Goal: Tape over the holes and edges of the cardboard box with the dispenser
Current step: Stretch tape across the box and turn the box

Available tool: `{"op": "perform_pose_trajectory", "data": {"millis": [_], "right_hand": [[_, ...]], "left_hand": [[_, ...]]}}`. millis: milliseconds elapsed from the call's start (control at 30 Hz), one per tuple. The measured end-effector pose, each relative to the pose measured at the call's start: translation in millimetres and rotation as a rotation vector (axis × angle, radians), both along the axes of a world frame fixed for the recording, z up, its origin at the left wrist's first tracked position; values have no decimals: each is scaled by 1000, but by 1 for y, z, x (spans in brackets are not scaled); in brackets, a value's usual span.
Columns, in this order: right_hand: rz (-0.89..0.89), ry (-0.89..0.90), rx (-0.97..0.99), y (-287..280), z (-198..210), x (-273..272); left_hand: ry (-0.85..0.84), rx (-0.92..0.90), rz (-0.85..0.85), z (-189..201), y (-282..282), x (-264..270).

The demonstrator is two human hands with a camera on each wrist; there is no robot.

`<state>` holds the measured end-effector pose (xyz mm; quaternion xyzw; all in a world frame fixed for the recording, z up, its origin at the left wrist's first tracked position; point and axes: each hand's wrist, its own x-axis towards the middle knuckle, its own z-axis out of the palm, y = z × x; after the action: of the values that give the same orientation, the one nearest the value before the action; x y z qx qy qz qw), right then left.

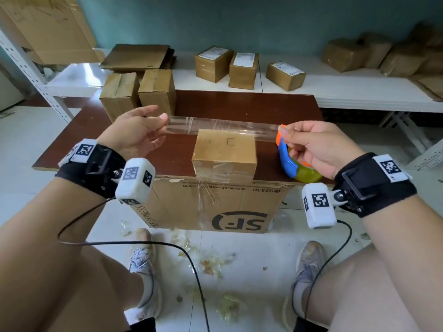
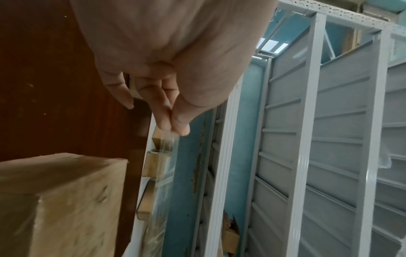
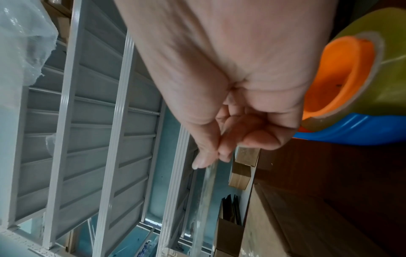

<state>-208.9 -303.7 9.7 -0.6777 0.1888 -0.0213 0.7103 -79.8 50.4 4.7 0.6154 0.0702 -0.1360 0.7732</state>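
A small cardboard box (image 1: pixel 224 152) with clear tape on its front stands at the near edge of the brown table (image 1: pixel 239 104). A strip of clear tape (image 1: pixel 223 127) is stretched level just above the box's far side. My left hand (image 1: pixel 165 119) pinches the strip's left end and my right hand (image 1: pixel 284 133) pinches its right end. The blue and orange dispenser (image 1: pixel 287 164) with its yellowish roll sits on the table under my right hand. The wrist views show the left fingertips (image 2: pixel 173 125) and the right hand (image 3: pixel 211 156) pinching the tape (image 3: pixel 206 191). Whether the strip still joins the dispenser (image 3: pixel 351 104) I cannot tell.
Two taped boxes (image 1: pixel 139 92) stand at the table's back left. A large SF carton (image 1: pixel 215 207) sits under the table's front edge. Behind, a white shelf (image 1: pixel 335 92) carries several parcels. Tape scraps and wrist cables lie near my feet.
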Motion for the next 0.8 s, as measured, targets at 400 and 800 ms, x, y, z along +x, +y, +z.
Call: {"op": "perform_pose_trajectory", "data": {"millis": [400,800], "right_hand": [[-175,-39,-74,11,-27,19],[-227,49,-199,16,-54,33]], "left_hand": [[198,99,30,-38,-11,15],[391,159,-53,-62,-21,17]]}}
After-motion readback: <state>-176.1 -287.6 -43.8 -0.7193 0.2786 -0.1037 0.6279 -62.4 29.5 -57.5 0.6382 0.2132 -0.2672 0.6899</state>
